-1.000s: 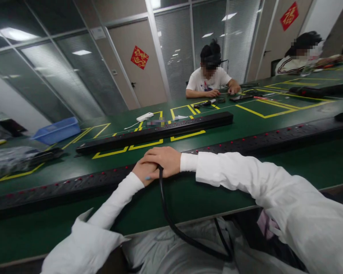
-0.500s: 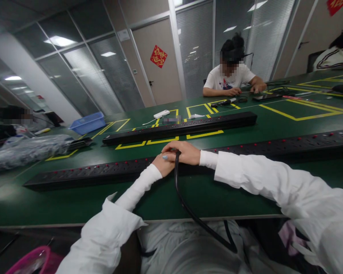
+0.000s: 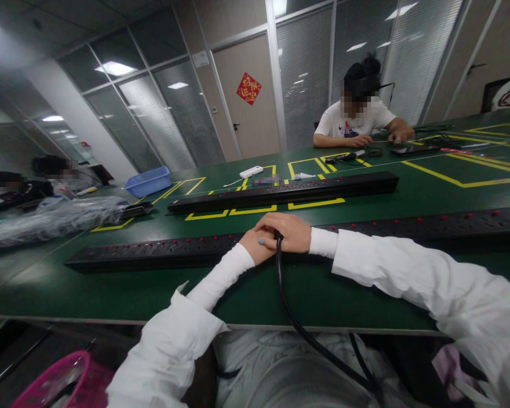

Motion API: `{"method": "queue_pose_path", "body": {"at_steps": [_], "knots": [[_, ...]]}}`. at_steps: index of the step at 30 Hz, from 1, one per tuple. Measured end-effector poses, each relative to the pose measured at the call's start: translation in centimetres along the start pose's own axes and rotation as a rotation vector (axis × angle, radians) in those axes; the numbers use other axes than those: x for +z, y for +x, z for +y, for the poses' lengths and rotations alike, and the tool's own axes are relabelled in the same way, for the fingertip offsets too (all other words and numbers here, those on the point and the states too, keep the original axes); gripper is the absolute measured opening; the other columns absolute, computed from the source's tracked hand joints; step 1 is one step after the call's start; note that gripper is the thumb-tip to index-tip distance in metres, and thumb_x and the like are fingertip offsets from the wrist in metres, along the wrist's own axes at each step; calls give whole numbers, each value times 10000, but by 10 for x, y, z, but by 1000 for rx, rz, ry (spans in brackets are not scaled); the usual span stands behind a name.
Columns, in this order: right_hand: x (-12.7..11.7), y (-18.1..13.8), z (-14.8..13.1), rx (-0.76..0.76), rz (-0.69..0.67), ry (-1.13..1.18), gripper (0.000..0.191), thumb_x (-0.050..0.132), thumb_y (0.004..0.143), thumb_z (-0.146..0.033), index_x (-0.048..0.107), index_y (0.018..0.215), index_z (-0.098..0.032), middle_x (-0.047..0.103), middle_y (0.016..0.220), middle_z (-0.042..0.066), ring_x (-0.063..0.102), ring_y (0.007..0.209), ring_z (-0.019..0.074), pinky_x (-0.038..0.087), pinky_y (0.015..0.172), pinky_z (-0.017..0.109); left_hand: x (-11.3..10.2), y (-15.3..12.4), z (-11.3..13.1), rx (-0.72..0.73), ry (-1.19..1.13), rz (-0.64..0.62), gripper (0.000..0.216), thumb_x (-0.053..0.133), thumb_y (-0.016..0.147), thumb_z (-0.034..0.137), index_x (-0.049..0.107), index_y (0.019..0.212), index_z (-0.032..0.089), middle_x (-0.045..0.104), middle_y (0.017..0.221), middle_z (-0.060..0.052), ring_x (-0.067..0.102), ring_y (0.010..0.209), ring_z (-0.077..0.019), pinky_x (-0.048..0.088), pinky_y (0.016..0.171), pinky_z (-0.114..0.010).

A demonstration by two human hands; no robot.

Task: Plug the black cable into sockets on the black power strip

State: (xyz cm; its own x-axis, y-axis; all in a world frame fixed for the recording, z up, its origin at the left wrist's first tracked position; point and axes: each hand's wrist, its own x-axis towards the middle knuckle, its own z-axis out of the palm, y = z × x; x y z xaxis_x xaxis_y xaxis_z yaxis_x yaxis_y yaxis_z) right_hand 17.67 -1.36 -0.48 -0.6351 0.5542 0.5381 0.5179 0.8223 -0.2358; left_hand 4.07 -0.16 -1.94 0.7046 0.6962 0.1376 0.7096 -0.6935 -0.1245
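Note:
A long black power strip (image 3: pixel 127 256) with red switches lies across the table in front of me, running out past the right edge. Both hands meet over its middle. My right hand (image 3: pixel 296 231) is closed around the upper end of a thick black power cable (image 3: pixel 281 289), which curves down over the table edge to my lap. Tucked against it, my left hand (image 3: pixel 255 245) rests at the strip, its fingers hidden behind my right hand. What the left fingers hold, if anything, cannot be seen.
Behind lies a second power strip (image 3: pixel 323 188). A blue basket (image 3: pixel 148 182) and plastic-wrapped parts (image 3: pixel 72 218) are at left, a white device (image 3: pixel 251 171) beyond. A person (image 3: pixel 357 122) sits across the green table (image 3: pixel 187 297). A pink basket (image 3: pixel 87 368) stands below, left.
The view has swung slightly left, so everything sits farther right in the picture. My hands remain together over the strip, and my right hand keeps its hold on the cable.

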Motion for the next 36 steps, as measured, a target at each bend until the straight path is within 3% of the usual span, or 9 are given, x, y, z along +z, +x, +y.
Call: {"method": "queue_pose_path", "body": {"at_steps": [36], "knots": [[-2, 0, -2, -25, -14, -23, 250, 483, 749, -285, 507, 971, -173, 539, 963, 63, 494, 886, 171, 390, 749, 287, 1, 1, -1, 21, 33, -17, 346, 348, 803, 253, 419, 1119, 130, 498, 1108, -87, 464, 1017, -213, 426, 820, -318]]}}
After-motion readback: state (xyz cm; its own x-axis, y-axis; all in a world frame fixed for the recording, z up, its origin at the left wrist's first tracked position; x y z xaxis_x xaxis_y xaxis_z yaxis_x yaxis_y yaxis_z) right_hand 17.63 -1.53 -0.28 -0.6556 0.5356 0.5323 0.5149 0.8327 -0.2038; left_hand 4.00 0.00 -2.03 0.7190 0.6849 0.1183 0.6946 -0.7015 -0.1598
